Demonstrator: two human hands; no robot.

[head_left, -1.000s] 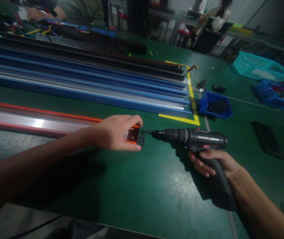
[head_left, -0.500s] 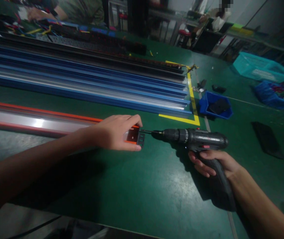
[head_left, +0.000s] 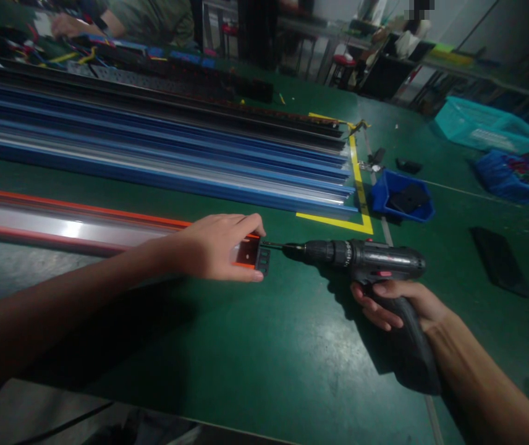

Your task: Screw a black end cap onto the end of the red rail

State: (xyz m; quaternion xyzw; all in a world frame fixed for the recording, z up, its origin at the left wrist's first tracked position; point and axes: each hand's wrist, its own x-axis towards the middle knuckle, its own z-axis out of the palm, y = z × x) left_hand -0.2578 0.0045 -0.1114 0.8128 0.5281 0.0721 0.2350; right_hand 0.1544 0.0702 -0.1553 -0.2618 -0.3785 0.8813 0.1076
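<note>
A long orange-edged metal profile (head_left: 74, 224) lies across the left of the green table. My left hand (head_left: 218, 247) wraps over its right end, thumb on the near side and fingers on the far side. A black end cap (head_left: 262, 259) with slots sits at that end, partly covered by my fingertips. My right hand (head_left: 394, 306) grips a black cordless drill (head_left: 366, 256) by its handle, index finger near the trigger. The drill lies level, pointing left, and its long thin bit (head_left: 274, 246) reaches the far side of the end cap.
Several blue profiles (head_left: 199, 164) lie behind, inside yellow corner tape (head_left: 359, 185). To the right are a small blue bin (head_left: 385, 201) with black parts, a black flat object (head_left: 499, 259), a teal basket (head_left: 487, 127) and another blue bin (head_left: 491, 176). A person's hand (head_left: 72, 26) is across the table.
Almost nothing differs. Both hands, the drill and the profile keep their places, with only a very slight shift of the view.
</note>
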